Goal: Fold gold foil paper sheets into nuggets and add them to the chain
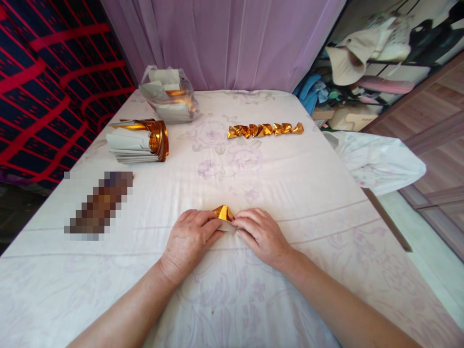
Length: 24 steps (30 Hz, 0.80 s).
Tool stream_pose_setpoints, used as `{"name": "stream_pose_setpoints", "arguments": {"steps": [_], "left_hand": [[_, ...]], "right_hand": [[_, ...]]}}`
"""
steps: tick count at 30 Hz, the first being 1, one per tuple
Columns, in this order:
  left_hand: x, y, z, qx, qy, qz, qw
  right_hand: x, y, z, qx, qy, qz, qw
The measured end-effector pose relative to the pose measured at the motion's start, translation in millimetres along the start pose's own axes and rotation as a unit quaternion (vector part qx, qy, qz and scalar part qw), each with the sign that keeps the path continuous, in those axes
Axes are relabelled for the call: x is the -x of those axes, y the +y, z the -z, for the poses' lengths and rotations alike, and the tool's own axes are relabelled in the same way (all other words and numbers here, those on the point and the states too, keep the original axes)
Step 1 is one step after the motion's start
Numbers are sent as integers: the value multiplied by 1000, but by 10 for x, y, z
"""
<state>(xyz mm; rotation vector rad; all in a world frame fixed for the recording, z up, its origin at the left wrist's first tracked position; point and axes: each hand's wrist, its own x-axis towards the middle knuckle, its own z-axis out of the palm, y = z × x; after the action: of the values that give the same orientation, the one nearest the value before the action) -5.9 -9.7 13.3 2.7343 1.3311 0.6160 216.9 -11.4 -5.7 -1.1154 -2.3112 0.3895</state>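
Both my left hand (189, 238) and right hand (261, 235) pinch this small folded gold foil paper (224, 213), fingertips closed on its edges. Seems light, crinkly, slippery, so grip the creases.

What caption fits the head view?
Both hands fold a gold paper piece on a floral sheet, finished pieces lined up beyond.

Head cam, 1 view: looks fwd and down over table (326, 193), hands (224, 237) close below.

folded foil piece (224, 213) between both hands, near edge | folded row (264, 129) behind | paper stack (137, 141) far left
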Motion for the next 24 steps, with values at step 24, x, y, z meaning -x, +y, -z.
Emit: {"name": "stream_pose_setpoints", "arguments": {"steps": [24], "left_hand": [[87,72,44,8,4,-24,1000]], "right_hand": [[-10,-157,-5,66,19,81,994]]}}
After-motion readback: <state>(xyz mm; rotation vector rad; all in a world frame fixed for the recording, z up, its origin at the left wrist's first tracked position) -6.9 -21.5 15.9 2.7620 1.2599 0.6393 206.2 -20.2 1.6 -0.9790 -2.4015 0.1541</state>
